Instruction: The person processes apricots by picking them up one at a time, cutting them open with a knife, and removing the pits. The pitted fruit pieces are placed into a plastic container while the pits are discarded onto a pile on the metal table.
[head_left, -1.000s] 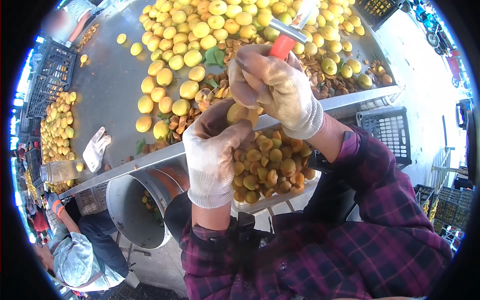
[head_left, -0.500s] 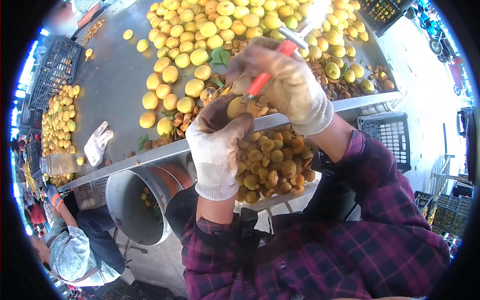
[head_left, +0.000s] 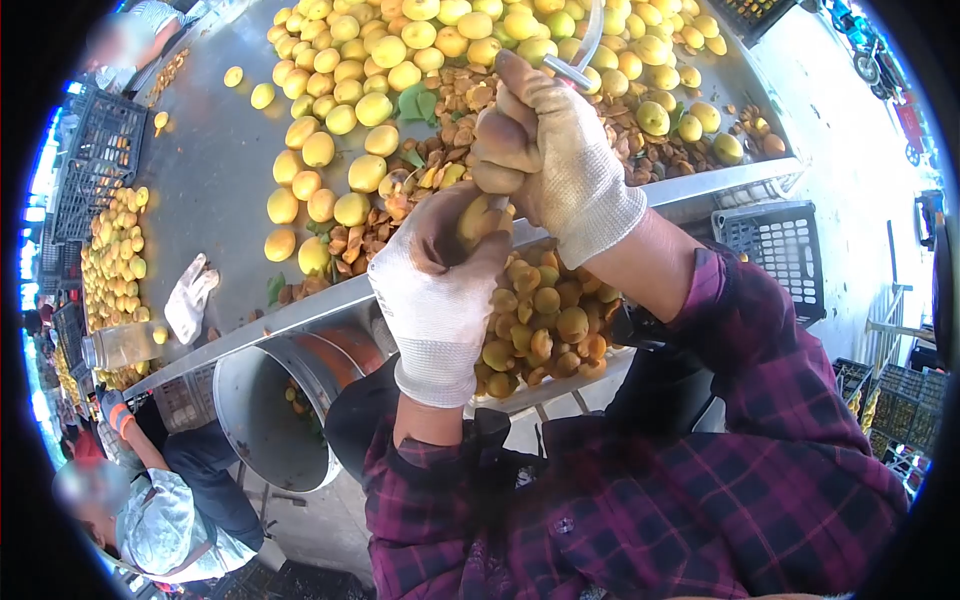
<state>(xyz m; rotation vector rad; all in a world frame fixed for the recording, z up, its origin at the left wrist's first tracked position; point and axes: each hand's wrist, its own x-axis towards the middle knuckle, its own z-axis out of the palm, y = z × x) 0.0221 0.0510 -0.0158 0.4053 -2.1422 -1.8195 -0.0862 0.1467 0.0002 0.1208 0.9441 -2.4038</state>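
left hand [head_left: 438,275] holds a fruit [head_left: 477,222], right hand [head_left: 568,155] a metal tool [head_left: 569,72]

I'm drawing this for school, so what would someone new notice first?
Probably the big heap of yellow fruit, at the picture's top on the grey table. Just below, the gloved left hand holds a single fruit, and beside it the right hand grips a metal tool.
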